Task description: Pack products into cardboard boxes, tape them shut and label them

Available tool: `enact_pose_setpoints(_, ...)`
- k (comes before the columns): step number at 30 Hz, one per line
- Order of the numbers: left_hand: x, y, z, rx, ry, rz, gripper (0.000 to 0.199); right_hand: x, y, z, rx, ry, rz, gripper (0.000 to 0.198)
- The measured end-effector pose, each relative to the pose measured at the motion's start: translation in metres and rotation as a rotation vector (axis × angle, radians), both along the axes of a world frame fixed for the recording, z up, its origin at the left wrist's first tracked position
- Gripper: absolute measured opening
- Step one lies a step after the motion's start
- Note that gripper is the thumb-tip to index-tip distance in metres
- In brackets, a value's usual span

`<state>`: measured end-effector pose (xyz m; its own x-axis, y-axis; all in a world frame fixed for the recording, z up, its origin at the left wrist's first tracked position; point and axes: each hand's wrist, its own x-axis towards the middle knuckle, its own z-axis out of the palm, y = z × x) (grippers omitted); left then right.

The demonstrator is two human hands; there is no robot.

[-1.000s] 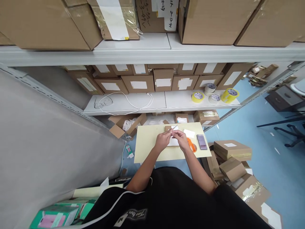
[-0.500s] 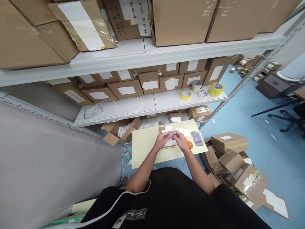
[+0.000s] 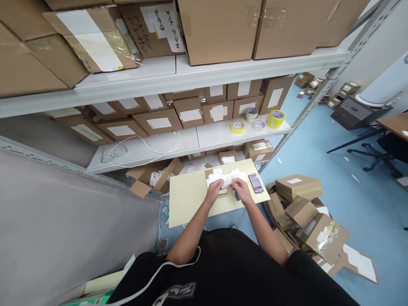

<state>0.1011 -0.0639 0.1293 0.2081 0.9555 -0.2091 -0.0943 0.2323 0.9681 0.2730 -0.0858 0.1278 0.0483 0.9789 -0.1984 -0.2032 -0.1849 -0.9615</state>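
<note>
My left hand (image 3: 214,192) and my right hand (image 3: 241,190) are close together over a pale yellow board (image 3: 188,197), both with closed fingers. Between them they grip a white slip of paper (image 3: 227,179), one side in each hand. Below it lies a small cardboard box (image 3: 209,173) with white paper on top, partly covered by my hands. A small dark purple item (image 3: 236,196) shows at the edge of my right hand; its kind is unclear. To the right of that hand lies a phone (image 3: 256,182), its screen blurred out.
Shelves hold many labelled cartons (image 3: 159,121). Rolls of yellow tape (image 3: 237,126) and white tape (image 3: 259,125) sit on the middle shelf near a white cable (image 3: 153,149). An open carton (image 3: 145,176) stands left of the board. Flattened and used boxes (image 3: 321,233) pile up on the floor at right.
The white paper slip now shows spread between my hands, which have moved slightly apart. The orange item by my right hand is no longer visible. The whole view has shifted a little.
</note>
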Motion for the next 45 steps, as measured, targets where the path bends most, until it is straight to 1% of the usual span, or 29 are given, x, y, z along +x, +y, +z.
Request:
enact_pose_setpoints(3,0.008,-0.007,-0.001,0.118,0.155,0.040,0.058,0.003,-0.004,0.000,-0.032,0.024,-0.038,0.030)
enact_pose_setpoints(5,0.012,-0.010,-0.001,0.156,0.216,0.037,0.058,0.003,-0.006,0.001,-0.060,0.030,-0.031,0.034)
enact_pose_setpoints(9,0.016,-0.014,-0.003,0.177,0.245,0.006,0.054,0.000,-0.008,0.001,-0.045,-0.023,0.026,0.038)
enact_pose_setpoints(12,0.007,-0.010,-0.008,0.152,0.218,0.012,0.055,-0.003,-0.008,-0.003,-0.029,-0.025,-0.010,0.034)
enact_pose_setpoints(14,-0.009,-0.003,-0.012,0.134,0.212,0.068,0.055,-0.004,-0.008,-0.006,-0.051,0.000,-0.064,0.031)
enact_pose_setpoints(16,-0.034,0.006,-0.017,0.114,0.215,0.164,0.051,-0.005,-0.007,-0.010,-0.072,0.020,-0.147,0.031)
enact_pose_setpoints(18,-0.067,0.015,-0.023,0.082,0.226,0.305,0.047,-0.006,-0.003,-0.015,-0.071,0.027,-0.272,0.032)
enact_pose_setpoints(21,-0.120,0.026,-0.029,0.029,0.320,0.585,0.046,-0.015,0.007,-0.022,-0.067,0.017,-0.475,0.035)
enact_pose_setpoints(23,-0.152,0.030,-0.031,0.055,0.379,0.672,0.045,-0.031,0.019,-0.029,-0.091,-0.011,-0.511,0.032)
enact_pose_setpoints(25,-0.176,0.030,-0.033,0.100,0.382,0.679,0.044,-0.059,0.034,-0.037,-0.140,-0.038,-0.448,0.029)
enact_pose_setpoints(28,-0.203,0.023,-0.036,0.127,0.341,0.684,0.044,-0.120,0.060,-0.052,-0.219,-0.057,-0.306,0.037)
enact_pose_setpoints(31,-0.232,0.011,-0.040,0.127,0.339,0.743,0.044,-0.197,0.087,-0.069,-0.234,-0.079,-0.129,0.035)
enact_pose_setpoints(34,-0.268,-0.005,-0.041,0.106,0.372,0.821,0.042,-0.282,0.114,-0.083,-0.255,-0.104,0.053,0.031)
enact_pose_setpoints(37,-0.308,-0.023,-0.039,0.063,0.414,0.910,0.038,-0.363,0.139,-0.094,-0.342,-0.093,0.152,0.028)
enact_pose_setpoints(39,-0.332,-0.035,-0.037,0.041,0.435,0.957,0.039,-0.408,0.153,-0.098,-0.367,-0.089,0.202,0.028)
enact_pose_setpoints(42,-0.359,-0.055,-0.033,0.028,0.443,0.983,0.041,-0.453,0.168,-0.100,-0.362,-0.088,0.241,0.030)
enact_pose_setpoints(45,-0.372,-0.072,-0.033,0.019,0.467,1.001,0.042,-0.469,0.169,-0.099,-0.359,-0.102,0.224,0.031)
